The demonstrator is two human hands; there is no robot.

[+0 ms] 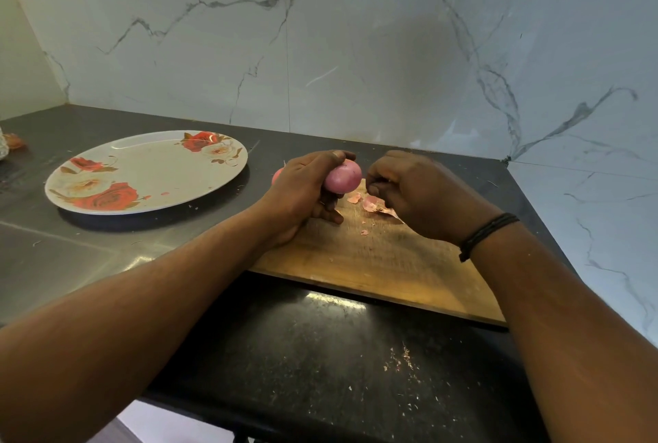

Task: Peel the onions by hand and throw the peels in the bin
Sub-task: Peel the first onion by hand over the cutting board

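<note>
Onion (342, 177), smooth, pink and rounded, is held above the far end of the wooden cutting board (377, 257). Left hand (306, 190) grips it, thumb over the top, fingers curled beneath. Right hand (409, 190) sits just beside the onion, fingers curled inward; whether they pinch anything cannot be told. Thin, papery peels (374, 204) lie on the board below. A second onion (277, 175) shows partly behind the left hand. A round, glossy rose-patterned plate (149, 172) rests on the dark countertop (320, 353).

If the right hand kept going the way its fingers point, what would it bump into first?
Most likely the onion that the left hand holds. The right hand has its curled fingertips aimed at it, apart from it, though depth is hard to judge here.
</note>
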